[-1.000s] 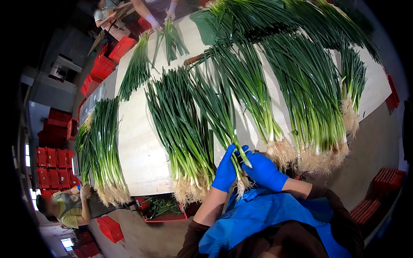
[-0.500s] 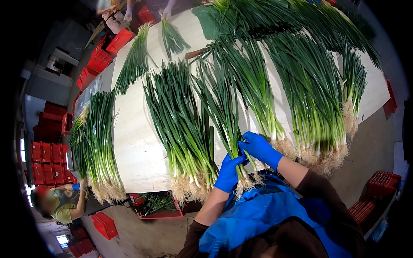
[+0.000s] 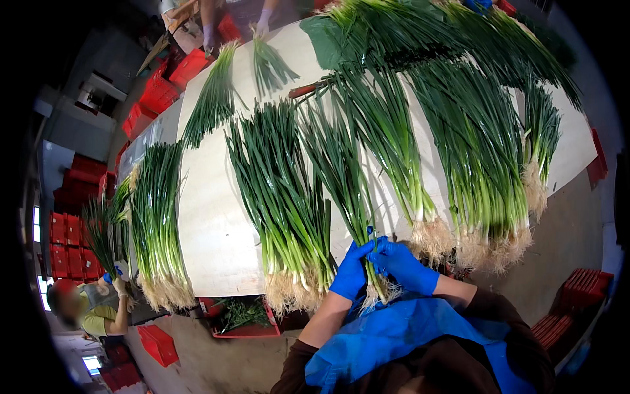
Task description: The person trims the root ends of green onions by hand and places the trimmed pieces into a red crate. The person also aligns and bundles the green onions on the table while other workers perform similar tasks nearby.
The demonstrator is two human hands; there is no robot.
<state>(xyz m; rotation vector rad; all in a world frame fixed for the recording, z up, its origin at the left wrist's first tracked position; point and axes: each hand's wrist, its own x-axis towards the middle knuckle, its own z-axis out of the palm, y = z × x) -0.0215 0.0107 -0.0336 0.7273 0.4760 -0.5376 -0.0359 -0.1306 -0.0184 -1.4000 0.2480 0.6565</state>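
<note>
Blue-gloved, my left hand (image 3: 351, 272) is closed around the lower stems of a small bunch of green onions (image 3: 341, 174) at the table's near edge. My right hand (image 3: 410, 268), also in a blue glove, closes its fingers on the same stems just right of it. The bunch's pale roots hang below both hands, over my blue apron (image 3: 420, 328), while its dark leaves lie on the white table (image 3: 213, 217). A thick pile of green onions (image 3: 282, 203) rests left of my hands, and another pile (image 3: 387, 131) lies right of them.
A larger pile (image 3: 476, 157) spreads further right. A red crate of green trimmings (image 3: 243, 314) stands below the near edge. At the far left a co-worker (image 3: 102, 312) holds up greens; another person's gloved hand (image 3: 264, 23) grips a bunch at the far side. A red-handled tool (image 3: 305, 90) lies mid-table.
My right hand has moved down the stems, nearer the roots, its wrist lower than before. The co-worker at left has lifted a bunch of greens. The whole view has shifted slightly.
</note>
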